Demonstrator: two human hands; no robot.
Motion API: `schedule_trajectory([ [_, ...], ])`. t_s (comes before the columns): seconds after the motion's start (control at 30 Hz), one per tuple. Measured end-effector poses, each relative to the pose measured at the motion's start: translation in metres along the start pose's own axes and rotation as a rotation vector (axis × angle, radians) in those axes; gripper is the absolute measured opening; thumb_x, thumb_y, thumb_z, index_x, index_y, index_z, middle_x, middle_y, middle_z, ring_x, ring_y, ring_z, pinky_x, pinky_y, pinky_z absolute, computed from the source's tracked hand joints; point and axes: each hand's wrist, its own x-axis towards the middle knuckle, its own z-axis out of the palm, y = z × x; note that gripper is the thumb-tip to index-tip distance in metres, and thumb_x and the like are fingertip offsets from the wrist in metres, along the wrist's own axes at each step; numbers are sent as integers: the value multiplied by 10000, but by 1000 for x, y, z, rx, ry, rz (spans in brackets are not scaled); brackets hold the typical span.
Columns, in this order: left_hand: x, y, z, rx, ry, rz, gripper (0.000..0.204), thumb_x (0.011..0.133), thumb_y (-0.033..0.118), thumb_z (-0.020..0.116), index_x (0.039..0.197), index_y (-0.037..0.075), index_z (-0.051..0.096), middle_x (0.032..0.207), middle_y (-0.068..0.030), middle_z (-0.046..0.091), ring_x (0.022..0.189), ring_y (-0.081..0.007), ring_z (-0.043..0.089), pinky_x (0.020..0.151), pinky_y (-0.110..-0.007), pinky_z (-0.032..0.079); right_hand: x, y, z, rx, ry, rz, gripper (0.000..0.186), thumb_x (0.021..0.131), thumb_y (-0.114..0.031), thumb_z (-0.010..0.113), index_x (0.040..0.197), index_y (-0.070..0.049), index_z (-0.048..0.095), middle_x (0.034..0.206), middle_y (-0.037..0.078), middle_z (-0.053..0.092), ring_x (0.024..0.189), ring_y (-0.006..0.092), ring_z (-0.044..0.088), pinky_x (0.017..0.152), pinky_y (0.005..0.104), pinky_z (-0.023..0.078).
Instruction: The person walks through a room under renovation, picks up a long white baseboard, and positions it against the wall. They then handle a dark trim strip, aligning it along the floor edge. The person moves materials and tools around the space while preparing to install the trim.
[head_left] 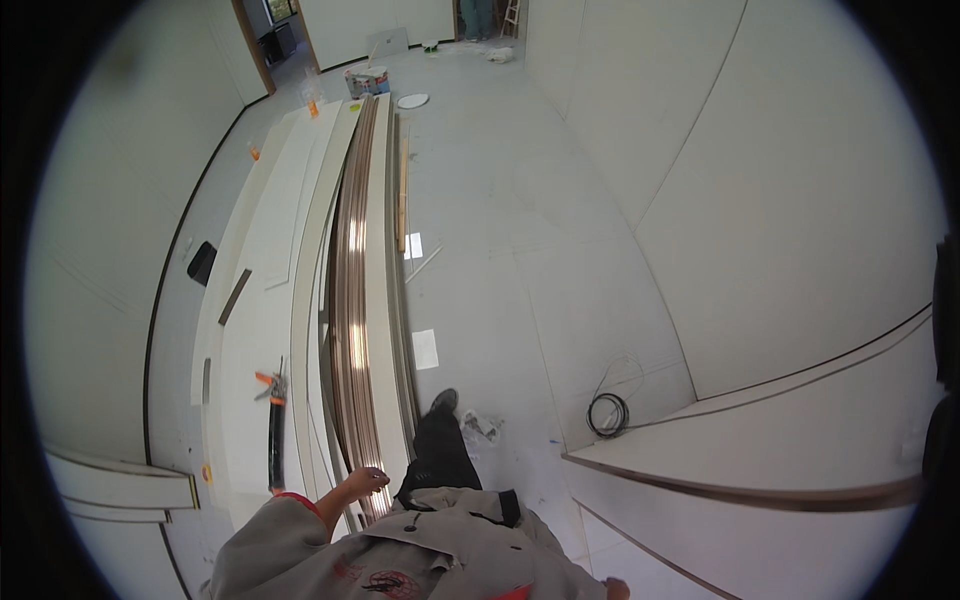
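My left hand (368,481) hangs over a long stack of boards, its fingers curled in and nothing visible in them. Beneath it run brown, shiny metal-like strips (350,270), lying lengthwise between pale panels. Only a small part of my right hand (617,589) shows at the lower edge, low on my right side; its fingers are hidden. A caulking gun (276,425) with an orange handle and black barrel lies on the white panels (262,250), left of my left hand. My dark shoe (445,401) is on the grey floor beside the stack.
A coil of black cable (607,414) lies on the floor to the right, near a large pale panel (780,470). A crumpled plastic bag (482,428) is by my leg. Farther off stand a bucket (368,80) and a round white lid (413,101). Pale walls flank both sides.
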Motion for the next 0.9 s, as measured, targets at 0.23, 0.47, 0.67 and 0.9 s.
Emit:
schedule_trajectory([
  [0.23, 93, 164, -175, -2, 46, 159, 378, 927, 312, 619, 1129, -6, 646, 956, -80, 682, 854, -172, 658, 747, -325, 536, -95, 22, 172, -387, -53, 80, 307, 904, -267, 585, 1005, 9, 674, 952, 95, 688, 870, 243, 654, 734, 396, 545],
  [0.47, 145, 202, -249, 76, -4, 116, 312, 936, 261, 598, 1079, -11, 655, 939, -91, 677, 852, -179, 655, 752, -324, 529, -138, -20, 285, -228, -23, -62, 271, 895, -205, 576, 1017, 20, 663, 890, 99, 695, 766, 208, 680, 623, 337, 559],
  [0.67, 109, 192, -219, 144, -84, 196, 421, 911, 326, 623, 1146, -23, 638, 921, -96, 688, 834, -195, 663, 724, -350, 533, -218, -95, 283, 121, 112, 54, 281, 897, -177, 566, 1051, 32, 675, 922, 113, 720, 808, 186, 701, 674, 314, 577],
  [0.9, 74, 186, -133, 257, -238, 219, 345, 902, 314, 627, 1089, 24, 644, 894, -59, 674, 772, -156, 649, 659, -304, 515, -279, 37, 244, 394, 214, 130, 321, 891, -173, 559, 1102, 51, 648, 953, 124, 709, 819, 192, 697, 670, 301, 563],
])
